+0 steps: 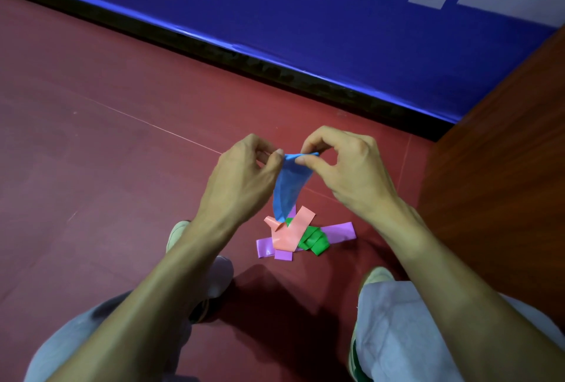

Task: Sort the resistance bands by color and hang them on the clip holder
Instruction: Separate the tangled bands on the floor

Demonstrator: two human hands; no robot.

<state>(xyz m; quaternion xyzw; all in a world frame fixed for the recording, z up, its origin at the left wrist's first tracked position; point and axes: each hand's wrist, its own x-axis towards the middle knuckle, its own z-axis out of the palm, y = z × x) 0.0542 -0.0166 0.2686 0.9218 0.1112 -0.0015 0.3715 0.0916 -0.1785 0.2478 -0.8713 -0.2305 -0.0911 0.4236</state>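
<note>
The person crouched, pale trousers (397, 320) and light shoes (175, 235) nearest. Just beyond the feet, a small heap lay on the red floor (91, 152): a pink band (292, 233) across a purple band (341, 232), with a crumpled green band (315, 241) beside it. Above the heap, the left hand (241, 174) and right hand (351, 167) each pinched the top edge of a blue band (289, 189), which hung down towards the pile. Farther back ran a blue padded wall (336, 30), with a wooden panel (504, 152) on the right.
</note>
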